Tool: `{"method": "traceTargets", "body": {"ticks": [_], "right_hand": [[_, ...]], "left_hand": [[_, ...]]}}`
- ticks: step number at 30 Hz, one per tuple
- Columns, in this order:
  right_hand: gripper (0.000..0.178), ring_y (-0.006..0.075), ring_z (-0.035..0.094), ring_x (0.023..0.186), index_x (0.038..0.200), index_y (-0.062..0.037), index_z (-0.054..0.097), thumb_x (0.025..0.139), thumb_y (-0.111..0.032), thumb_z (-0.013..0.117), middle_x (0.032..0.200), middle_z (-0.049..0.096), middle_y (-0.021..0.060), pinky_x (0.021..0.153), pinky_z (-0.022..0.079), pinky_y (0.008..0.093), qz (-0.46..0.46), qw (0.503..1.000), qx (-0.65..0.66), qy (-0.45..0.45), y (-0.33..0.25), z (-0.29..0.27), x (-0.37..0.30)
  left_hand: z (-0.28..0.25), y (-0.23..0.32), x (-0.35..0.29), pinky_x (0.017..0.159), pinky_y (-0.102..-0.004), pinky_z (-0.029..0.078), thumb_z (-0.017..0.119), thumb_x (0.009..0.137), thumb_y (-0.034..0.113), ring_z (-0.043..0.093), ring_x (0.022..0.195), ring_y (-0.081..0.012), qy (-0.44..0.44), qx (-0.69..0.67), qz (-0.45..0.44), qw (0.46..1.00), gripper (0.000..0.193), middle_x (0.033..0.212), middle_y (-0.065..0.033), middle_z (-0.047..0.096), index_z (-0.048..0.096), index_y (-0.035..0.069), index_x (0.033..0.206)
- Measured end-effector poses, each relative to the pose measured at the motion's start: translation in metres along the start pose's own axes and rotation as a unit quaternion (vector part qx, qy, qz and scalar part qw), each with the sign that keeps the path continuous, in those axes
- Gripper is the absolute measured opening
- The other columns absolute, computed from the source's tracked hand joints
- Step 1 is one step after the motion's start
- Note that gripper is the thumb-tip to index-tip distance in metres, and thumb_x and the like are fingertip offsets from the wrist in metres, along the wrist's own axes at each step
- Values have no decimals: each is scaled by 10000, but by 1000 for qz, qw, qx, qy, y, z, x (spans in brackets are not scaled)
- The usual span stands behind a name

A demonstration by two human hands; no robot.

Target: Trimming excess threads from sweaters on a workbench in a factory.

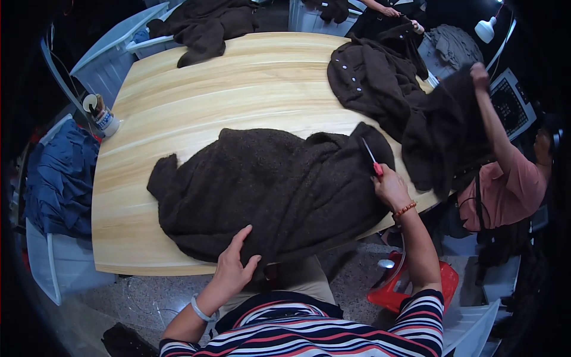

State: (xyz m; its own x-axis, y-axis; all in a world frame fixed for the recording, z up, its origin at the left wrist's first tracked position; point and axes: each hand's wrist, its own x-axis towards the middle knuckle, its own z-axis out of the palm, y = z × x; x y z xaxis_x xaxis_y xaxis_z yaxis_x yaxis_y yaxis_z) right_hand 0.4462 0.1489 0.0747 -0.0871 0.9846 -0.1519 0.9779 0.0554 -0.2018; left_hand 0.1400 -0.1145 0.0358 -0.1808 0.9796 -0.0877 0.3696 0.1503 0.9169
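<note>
A dark brown fleecy garment (256, 178) lies spread and rumpled across the near part of the wooden table (148, 119). At its near edge, left of the middle, my left hand (235, 262) has its fingers apart, the fingertips touching or just over the cloth. My right hand (392, 187) is closed around the red handle of a pair of scissors (372, 156). Their metal blades point away from me, over the garment's right end. Whether the blades touch the cloth I cannot tell.
On the right, a person in a pink shirt (505, 184) lifts another dark garment (446, 125). A buttoned brown garment (375, 74) lies at the far right, and more brown cloth (208, 30) at the far left. A container of tools (106, 121) stands at the left edge; a red stool (446, 285) is below.
</note>
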Motion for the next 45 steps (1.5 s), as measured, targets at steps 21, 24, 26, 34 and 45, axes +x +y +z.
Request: {"method": "traceTargets", "body": {"ticks": [21,24,26,34,45], "right_hand": [[335,383,673,780,1166,-126,616,893,-318,646,780,677,198,704,524,475,-269,950,-72,-140,-25,-49,-109],[305,368,679,771,1107,-88,621,893,-306,636,760,671,203,682,533,464,-301,936,-83,-162,-44,-55,-108],[288,362,682,756,1067,-70,619,886,-294,638,742,668,200,662,536,458,-340,918,-81,-189,-67,-51,-110],[315,383,674,669,1041,-78,620,860,-335,638,690,658,186,606,541,476,-380,892,-172,-174,-84,-32,-78],[262,355,666,645,994,-29,609,890,-269,625,661,639,189,588,528,444,-476,846,-23,-239,-98,-48,-133]], "left_hand": [[128,11,131,1162,-493,232,654,873,400,345,1389,-394,-30,347,338,874,712,1473,-249,384,433,-25,1400],[128,9,132,1162,-500,230,623,887,432,338,1395,-396,-40,366,335,867,728,1487,-251,367,419,-20,1420],[128,4,133,1168,-511,215,608,882,463,327,1404,-392,-38,384,339,858,762,1503,-255,348,406,-22,1433],[126,8,132,1170,-517,218,653,860,381,321,1409,-403,-69,343,322,880,733,1511,-260,336,413,-21,1424],[124,10,129,1058,-463,379,627,879,415,397,1327,-365,-84,325,299,893,726,1508,-234,337,412,-23,1417]]}}
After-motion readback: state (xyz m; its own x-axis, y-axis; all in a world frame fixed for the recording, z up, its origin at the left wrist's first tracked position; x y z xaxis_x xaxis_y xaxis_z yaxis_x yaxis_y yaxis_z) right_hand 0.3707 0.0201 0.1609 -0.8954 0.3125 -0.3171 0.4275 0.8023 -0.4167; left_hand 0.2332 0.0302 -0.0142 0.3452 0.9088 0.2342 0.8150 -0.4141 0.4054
